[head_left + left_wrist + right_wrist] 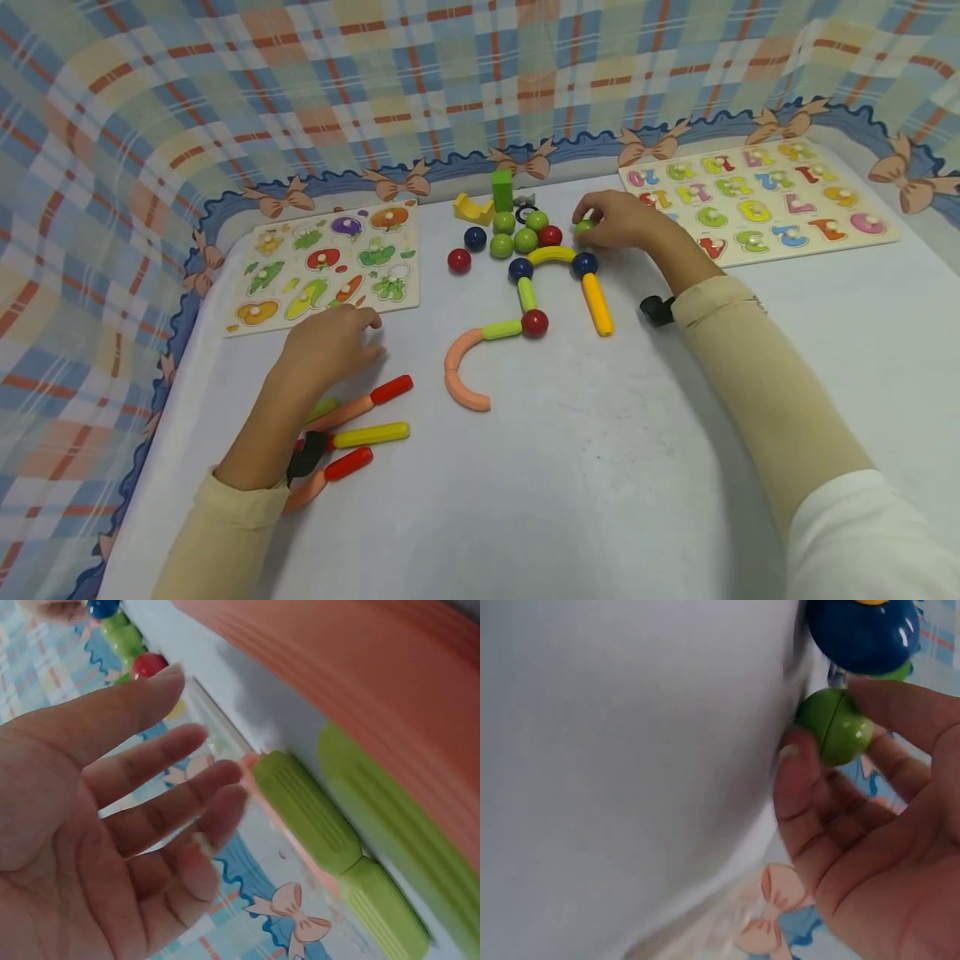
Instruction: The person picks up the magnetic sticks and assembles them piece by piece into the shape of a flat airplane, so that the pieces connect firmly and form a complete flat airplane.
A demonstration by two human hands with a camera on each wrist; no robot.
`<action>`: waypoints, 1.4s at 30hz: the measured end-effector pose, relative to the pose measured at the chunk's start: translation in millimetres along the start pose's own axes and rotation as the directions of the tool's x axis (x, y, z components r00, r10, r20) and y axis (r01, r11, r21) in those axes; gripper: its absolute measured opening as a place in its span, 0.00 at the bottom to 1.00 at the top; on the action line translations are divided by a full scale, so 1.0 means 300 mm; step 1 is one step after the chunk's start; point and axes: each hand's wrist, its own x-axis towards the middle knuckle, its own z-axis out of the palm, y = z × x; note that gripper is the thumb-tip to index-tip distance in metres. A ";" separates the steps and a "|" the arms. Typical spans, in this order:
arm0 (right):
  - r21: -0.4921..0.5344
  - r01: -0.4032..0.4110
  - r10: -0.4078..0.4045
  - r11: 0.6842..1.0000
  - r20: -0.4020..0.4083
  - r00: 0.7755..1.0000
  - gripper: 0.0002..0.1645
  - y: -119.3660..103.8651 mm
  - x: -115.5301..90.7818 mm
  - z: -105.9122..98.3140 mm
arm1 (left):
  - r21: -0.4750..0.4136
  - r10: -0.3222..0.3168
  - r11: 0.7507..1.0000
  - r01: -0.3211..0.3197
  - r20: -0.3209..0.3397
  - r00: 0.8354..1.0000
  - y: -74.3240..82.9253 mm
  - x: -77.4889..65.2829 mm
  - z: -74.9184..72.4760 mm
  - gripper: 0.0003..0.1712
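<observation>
My right hand [618, 221] pinches a green ball [834, 726] between thumb and fingers, just behind a blue ball [585, 265]. That blue ball joins a yellow curved stick [551, 254] and an orange-yellow straight stick [597, 306]. The joined figure runs on through another blue ball [521, 269], green sticks [527, 293], a red ball [535, 322] and pink curved sticks [453, 375]. Over the table at left, my left hand [330, 346] holds nothing, its fingers loosely bent in the left wrist view. Red-and-pink sticks [392, 389] and a yellow stick [371, 435] lie by its wrist, partly hidden.
Several loose balls, among them a red one [460, 261], cluster at the back beside a green block [502, 191] and a yellow piece [472, 208]. A vegetable puzzle board [300, 275] lies at left, a number board [757, 204] at right. Plaid cloth [450, 75] lines the back.
</observation>
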 end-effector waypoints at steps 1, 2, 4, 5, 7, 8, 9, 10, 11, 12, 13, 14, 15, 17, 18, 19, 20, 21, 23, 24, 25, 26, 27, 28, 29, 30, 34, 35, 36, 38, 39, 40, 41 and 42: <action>-0.028 -0.031 0.031 0.999 0.005 0.999 0.21 0.004 -0.019 -0.006 | -0.004 -0.008 1.000 0.008 0.009 1.000 -0.002 -0.003 0.002 0.23; -0.060 -0.061 0.062 0.996 0.017 0.998 0.21 0.009 -0.041 -0.013 | -0.007 -0.014 1.000 0.014 0.016 1.000 -0.006 -0.006 0.003 0.23; -0.128 -0.113 0.122 0.985 0.063 0.991 0.26 0.016 -0.097 -0.026 | -0.013 -0.026 1.000 0.026 0.027 0.999 -0.015 -0.014 0.003 0.23; -0.158 -0.127 0.143 0.979 0.096 0.985 0.29 0.017 -0.128 -0.029 | -0.016 -0.031 0.999 0.032 0.032 0.999 -0.020 -0.017 0.003 0.24; -0.194 -0.133 0.168 0.972 0.174 0.970 0.37 0.014 -0.192 -0.025 | -0.030 -0.046 0.998 0.047 0.041 0.998 -0.031 -0.022 0.000 0.25; -0.193 -0.128 0.170 0.973 0.217 0.961 0.40 0.009 -0.222 -0.018 | -0.035 -0.052 0.998 0.054 0.046 0.998 -0.037 -0.024 0.000 0.25; -0.187 -0.122 0.168 0.975 0.257 0.952 0.43 0.004 -0.251 -0.007 | -0.040 -0.058 0.997 0.060 0.052 0.997 -0.042 -0.025 -0.002 0.26; -0.177 -0.113 0.161 0.978 0.290 0.943 0.45 -0.003 -0.277 0.006 | -0.045 -0.064 0.997 0.066 0.057 0.996 -0.045 -0.026 -0.003 0.27; -0.163 -0.105 0.153 0.981 0.316 0.936 0.47 -0.011 -0.301 0.021 | -0.049 -0.070 0.996 0.073 0.061 0.996 -0.049 -0.027 -0.003 0.27; -0.150 -0.096 0.141 0.984 0.333 0.932 0.48 -0.019 -0.322 0.036 | -0.052 -0.076 0.995 0.080 0.067 0.995 -0.052 -0.027 -0.004 0.27; -0.139 -0.086 0.130 0.986 0.341 0.931 0.49 -0.028 -0.340 0.050 | -0.054 -0.080 0.995 0.084 0.070 0.994 -0.054 -0.028 -0.004 0.28; -0.125 -0.081 0.120 0.989 0.344 0.931 0.50 -0.036 -0.356 0.063 | -0.053 -0.085 0.995 0.089 0.073 0.994 -0.057 -0.028 -0.004 0.28; -0.113 -0.078 0.112 0.991 0.335 0.936 0.51 -0.044 -0.369 0.076 | -0.053 -0.089 0.994 0.093 0.076 0.993 -0.059 -0.029 -0.005 0.29; -0.083 -0.067 0.089 0.994 0.308 0.947 0.53 -0.059 -0.388 0.097 | -0.055 -0.094 0.994 0.099 0.078 0.992 -0.066 -0.031 -0.004 0.29; -0.071 -0.052 0.071 0.996 0.294 0.953 0.53 -0.064 -0.393 0.106 | -0.059 -0.097 0.993 0.102 0.079 0.992 -0.069 -0.032 -0.003 0.30; -0.059 -0.038 0.053 0.998 0.280 0.958 0.53 -0.068 -0.397 0.113 | -0.065 -0.097 0.993 0.102 0.080 0.992 -0.073 -0.033 -0.002 0.30; -0.049 -0.022 0.034 0.999 0.270 0.962 0.53 -0.071 -0.398 0.120 | -0.071 -0.096 0.992 0.101 0.081 0.992 -0.076 -0.034 -0.001 0.30; -0.043 -0.001 0.012 0.999 0.261 0.965 0.52 -0.071 -0.398 0.125 | -0.080 -0.091 0.992 0.098 0.083 0.992 -0.080 -0.034 0.000 0.29; -0.038 0.044 -0.033 0.998 0.248 0.968 0.50 -0.069 -0.395 0.132 | -0.095 -0.085 0.991 0.094 0.092 0.992 -0.083 -0.033 0.005 0.28; -0.043 0.073 -0.060 0.996 0.243 0.968 0.48 -0.064 -0.393 0.133 | -0.104 -0.083 0.990 0.093 0.097 0.992 -0.084 -0.032 0.007 0.27; -0.051 0.105 -0.090 0.993 0.240 0.967 0.47 -0.060 -0.391 0.134 | -0.112 -0.080 0.989 0.092 0.103 0.991 -0.083 -0.032 0.008 0.26; -0.057 0.137 -0.120 0.989 0.240 0.963 0.45 -0.055 -0.388 0.135 | -0.117 -0.080 0.989 0.093 0.110 0.991 -0.084 -0.032 0.009 0.25; -0.057 0.168 -0.150 0.984 0.242 0.959 0.42 -0.050 -0.385 0.135 | -0.121 -0.084 0.988 0.098 0.116 0.990 -0.084 -0.033 0.010 0.24; -0.055 0.199 -0.180 0.978 0.245 0.953 0.40 -0.046 -0.383 0.136 | -0.121 -0.088 0.987 0.103 0.121 0.989 -0.084 -0.033 0.011 0.23; -0.057 0.227 -0.206 0.972 0.253 0.945 0.37 -0.042 -0.379 0.139 | -0.121 -0.089 0.987 0.104 0.125 0.988 -0.086 -0.034 0.012 0.22; -0.061 0.246 -0.222 0.967 0.263 0.939 0.35 -0.038 -0.376 0.142 | -0.120 -0.090 0.987 0.105 0.127 0.988 -0.088 -0.036 0.012 0.22; -0.058 0.276 -0.248 0.960 0.290 0.924 0.29 -0.031 -0.370 0.152 | -0.105 -0.090 0.989 0.103 0.120 0.989 -0.096 -0.038 0.014 0.19; -0.061 0.278 -0.249 0.959 0.292 0.924 0.29 -0.029 -0.369 0.153 | -0.101 -0.090 0.990 0.102 0.117 0.989 -0.097 -0.039 0.014 0.19; -0.061 0.279 -0.251 0.958 0.289 0.924 0.29 -0.029 -0.369 0.153 | -0.098 -0.091 0.990 0.102 0.114 0.989 -0.098 -0.039 0.014 0.18; -0.056 0.288 -0.262 0.956 0.281 0.923 0.29 -0.030 -0.369 0.152 | -0.088 -0.092 0.991 0.102 0.107 0.990 -0.101 -0.038 0.014 0.16; -0.056 0.290 -0.264 0.955 0.278 0.924 0.29 -0.030 -0.369 0.151 | -0.083 -0.094 0.991 0.103 0.104 0.990 -0.103 -0.037 0.015 0.15; -0.055 0.291 -0.266 0.955 0.278 0.923 0.29 -0.030 -0.370 0.149 | -0.082 -0.097 0.991 0.106 0.104 0.990 -0.105 -0.035 0.014 0.14; -0.055 0.292 -0.265 0.955 0.282 0.922 0.29 -0.031 -0.369 0.149 | -0.080 -0.100 0.991 0.109 0.103 0.990 -0.106 -0.035 0.015 0.13; -0.055 0.292 -0.266 0.955 0.285 0.921 0.29 -0.031 -0.368 0.150 | -0.078 -0.102 0.991 0.111 0.103 0.989 -0.109 -0.034 0.017 0.13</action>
